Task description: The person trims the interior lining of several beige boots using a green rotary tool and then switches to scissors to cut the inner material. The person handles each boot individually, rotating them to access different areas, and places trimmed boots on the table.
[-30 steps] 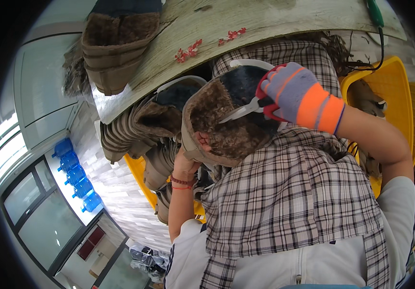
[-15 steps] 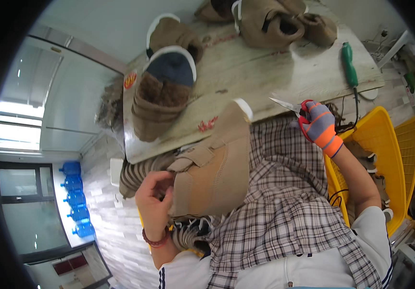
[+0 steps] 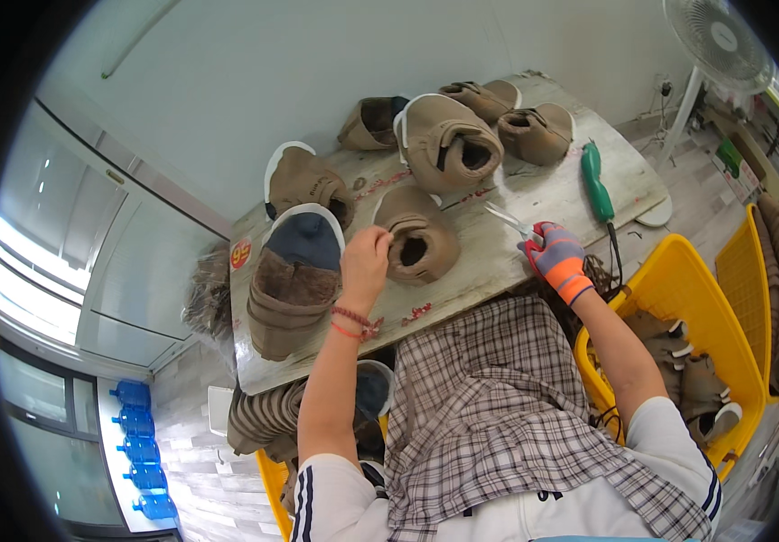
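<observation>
My bare left hand [image 3: 365,266], with a beaded bracelet at the wrist, is closed on the near left edge of a tan shoe upper [image 3: 433,237]. That upper rests on the table [image 3: 335,350], its dark opening turned toward me. My right hand [image 3: 555,252], in a grey and orange glove, is closed round red-handled scissors [image 3: 508,218] over the table's near edge. The blades point up and left, a little apart and touching no upper. Just left of my left hand lies a stack of nested uppers [image 3: 292,298] with brown fleece lining and a dark blue toe.
More tan uppers [image 3: 448,135] stand along the back of the table. A green corded hand tool [image 3: 596,183] lies at the right. Yellow baskets [image 3: 719,316] with uppers stand on the floor to the right. A fan [image 3: 723,38] is at the far right.
My left hand has carried the upper from above my lap forward onto the table, where it now stands with its opening toward me. The right hand still holds the scissors. The view has tilted up.
</observation>
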{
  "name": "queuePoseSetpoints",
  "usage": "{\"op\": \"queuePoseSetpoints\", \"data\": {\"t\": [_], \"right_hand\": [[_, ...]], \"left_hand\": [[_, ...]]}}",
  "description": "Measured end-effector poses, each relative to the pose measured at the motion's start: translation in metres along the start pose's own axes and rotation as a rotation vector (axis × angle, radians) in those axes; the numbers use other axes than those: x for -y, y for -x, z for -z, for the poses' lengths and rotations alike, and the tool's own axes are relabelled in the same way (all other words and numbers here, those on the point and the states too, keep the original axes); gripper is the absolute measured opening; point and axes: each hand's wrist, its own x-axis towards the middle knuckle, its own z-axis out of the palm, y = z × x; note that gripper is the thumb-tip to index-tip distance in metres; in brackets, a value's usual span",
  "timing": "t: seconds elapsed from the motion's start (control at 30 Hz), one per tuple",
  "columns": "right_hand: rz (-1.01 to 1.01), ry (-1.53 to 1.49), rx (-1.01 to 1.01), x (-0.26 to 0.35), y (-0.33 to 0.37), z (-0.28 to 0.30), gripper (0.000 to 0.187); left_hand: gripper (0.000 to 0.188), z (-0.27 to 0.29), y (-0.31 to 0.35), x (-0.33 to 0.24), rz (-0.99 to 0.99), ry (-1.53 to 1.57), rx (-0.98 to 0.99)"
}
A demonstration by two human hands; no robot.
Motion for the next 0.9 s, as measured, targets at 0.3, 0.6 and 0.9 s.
{"op": "queuePoseSetpoints", "data": {"t": [0.3, 0.6, 0.9], "right_hand": [[-0.031, 0.055, 0.015, 0.022, 0.002, 0.043, 0.027], [-0.062, 0.010, 0.078, -0.008, 0.004, 0.037, 0.032], [-0.018, -0.035, 0.041, -0.003, -0.002, 0.028, 0.031]], "left_hand": [[0.054, -0.013, -0.108, 0.121, 0.038, -0.873, 0.106], [0.035, -0.055, -0.145, 0.152, 0.101, -1.161, 0.322], [0.035, 0.009, -0.191, 0.212, -0.055, -0.302, -0.246]]}}
